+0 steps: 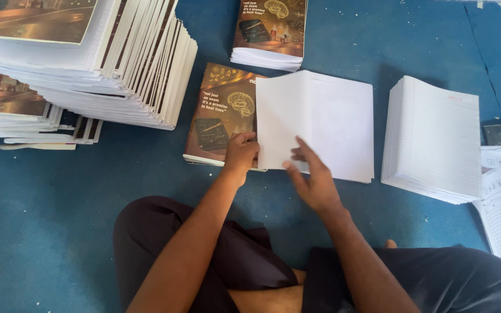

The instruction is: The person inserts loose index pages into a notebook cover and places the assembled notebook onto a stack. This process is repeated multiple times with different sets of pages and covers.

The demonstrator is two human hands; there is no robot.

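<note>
A white bundle of blank pages [320,119], rectangular and matte, is laid half over a brown glossy cover [221,113] on the blue carpeted floor [59,197]. Its lower left edge is pinched by the left hand [240,153], while the right hand [314,179] is spread wide upon its lower margin. A thick stack of ruled sheets [433,139] is seen beside it, right.
</note>
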